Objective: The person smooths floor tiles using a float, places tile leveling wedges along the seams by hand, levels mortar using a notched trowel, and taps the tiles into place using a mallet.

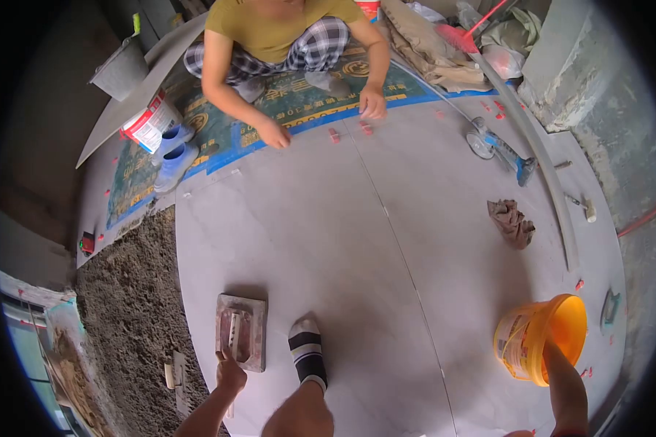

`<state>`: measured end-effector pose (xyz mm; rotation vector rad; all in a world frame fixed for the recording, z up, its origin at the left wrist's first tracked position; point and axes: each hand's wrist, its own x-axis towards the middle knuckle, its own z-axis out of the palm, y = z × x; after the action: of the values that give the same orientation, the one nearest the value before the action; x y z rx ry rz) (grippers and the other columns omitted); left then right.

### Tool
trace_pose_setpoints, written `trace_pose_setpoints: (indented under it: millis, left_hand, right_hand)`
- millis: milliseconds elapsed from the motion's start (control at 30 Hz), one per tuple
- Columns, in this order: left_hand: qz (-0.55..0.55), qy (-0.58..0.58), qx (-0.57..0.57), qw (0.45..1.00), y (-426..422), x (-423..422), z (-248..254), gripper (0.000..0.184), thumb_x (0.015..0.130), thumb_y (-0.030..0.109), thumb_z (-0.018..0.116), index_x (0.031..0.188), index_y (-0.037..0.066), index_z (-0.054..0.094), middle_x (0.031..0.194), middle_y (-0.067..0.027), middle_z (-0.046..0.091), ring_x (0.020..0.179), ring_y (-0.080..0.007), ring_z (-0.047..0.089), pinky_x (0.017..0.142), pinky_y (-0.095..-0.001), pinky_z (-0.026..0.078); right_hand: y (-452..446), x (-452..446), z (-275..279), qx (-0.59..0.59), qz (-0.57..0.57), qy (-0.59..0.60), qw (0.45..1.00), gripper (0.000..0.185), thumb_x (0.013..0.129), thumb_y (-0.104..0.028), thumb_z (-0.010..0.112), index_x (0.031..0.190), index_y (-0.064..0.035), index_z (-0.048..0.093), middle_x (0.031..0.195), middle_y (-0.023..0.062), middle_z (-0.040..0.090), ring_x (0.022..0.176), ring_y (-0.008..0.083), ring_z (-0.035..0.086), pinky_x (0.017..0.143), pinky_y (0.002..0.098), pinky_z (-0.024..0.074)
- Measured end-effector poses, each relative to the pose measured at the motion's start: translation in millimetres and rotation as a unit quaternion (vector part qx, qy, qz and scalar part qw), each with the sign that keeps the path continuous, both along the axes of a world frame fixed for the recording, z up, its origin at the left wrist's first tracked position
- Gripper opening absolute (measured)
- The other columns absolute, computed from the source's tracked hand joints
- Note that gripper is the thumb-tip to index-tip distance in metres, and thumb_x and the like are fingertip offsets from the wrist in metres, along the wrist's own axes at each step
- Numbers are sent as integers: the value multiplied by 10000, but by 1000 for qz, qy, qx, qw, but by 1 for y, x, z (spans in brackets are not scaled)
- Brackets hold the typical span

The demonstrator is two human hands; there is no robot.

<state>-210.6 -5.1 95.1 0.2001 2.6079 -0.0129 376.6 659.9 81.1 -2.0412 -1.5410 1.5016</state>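
My left hand (pixel 231 373) is closed around a thin pale stick with dark marks (pixel 234 331). The stick lies over a rectangular hand float (pixel 259 331), which rests on the large grey tiles (pixel 321 218). My right arm reaches into a tilted orange bucket (pixel 516 339) at the lower right; my right hand (pixel 550 351) is down inside it, with its fingers hidden. My foot in a striped sock stands on the tile just right of the float.
Opposite, a person (pixel 280 36) crouches on green protective sheeting (pixel 219 120), both hands near the tile edge. Rough mortar (pixel 127 291) with a trowel (pixel 178 379) lies left. To the right are a brown rag (pixel 512 223), a blue-handled suction tool (pixel 506 153) and a long metal bar (pixel 539 164).
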Motion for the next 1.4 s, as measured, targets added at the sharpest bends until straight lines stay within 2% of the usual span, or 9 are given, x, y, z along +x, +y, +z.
trace_pose_setpoints:
  millis: [200,367,433,533,667,800,1000,1167,1400]
  left_hand:
    - [-183,18,54,981,-15,-70,5,632,754,15,537,1329,23,276,1220,-324,413,893,-549,595,809,-593,506]
    - [-210,-2,65,976,-6,-102,4,586,759,2,511,1309,16,310,1184,-323,422,843,-552,598,754,-600,505]
    - [-249,-59,-40,966,-19,-106,-14,743,944,195,522,1506,-100,135,1238,-391,541,866,-410,675,669,-497,568]
    - [-226,-73,-58,970,-43,-107,-49,783,881,125,512,1509,-81,93,907,-339,643,573,-408,621,437,-488,473]
    - [-151,176,135,963,-75,-98,-106,297,898,112,517,1172,-2,514,1032,-296,508,837,-518,591,680,-555,495]
    - [-336,229,103,908,-89,-109,-94,504,911,184,547,1342,-31,397,872,-270,596,729,-452,624,584,-500,504]
    - [-426,206,126,872,-114,-152,-56,630,921,256,574,1427,-47,353,781,-249,658,673,-406,649,538,-462,514]
    - [-371,83,85,921,-217,-199,-30,585,924,314,592,1364,-37,434,819,-240,669,710,-402,657,583,-460,526]
    - [-313,-73,89,943,-3,-215,47,550,927,386,613,1284,-25,534,866,-229,681,757,-397,666,638,-457,541]
  right_hand:
    - [-7,6,41,-26,-65,-58,996,462,916,-274,612,1321,-58,562,1234,131,613,1103,262,592,922,371,478]
    - [-20,-14,80,277,20,-244,929,340,967,-186,533,1254,-7,574,1172,195,650,1109,303,611,927,402,480]
    - [-29,-18,101,255,-40,-273,927,325,975,-171,516,1252,-12,580,1175,193,652,1139,303,602,946,394,470]
    - [-13,22,116,239,-63,-454,856,327,992,-168,497,1272,-24,584,1180,175,649,1125,287,606,928,384,480]
    - [23,-23,149,566,-118,-227,784,402,1027,-397,513,1157,-42,651,779,-3,547,659,104,479,596,267,415]
    - [-23,-338,152,271,-116,-68,953,256,1026,-317,515,931,-111,633,679,-56,464,568,44,399,507,227,333]
    - [-118,-522,-15,5,-86,66,994,353,962,-353,631,1052,-12,636,704,24,603,467,67,451,384,251,338]
    - [-156,-607,-10,-160,-100,243,952,423,985,-356,602,1189,15,595,1032,92,654,987,154,632,790,311,523]
    - [-105,-580,1,89,-32,20,995,339,977,-329,585,1121,-32,660,896,69,675,788,157,663,734,326,545]
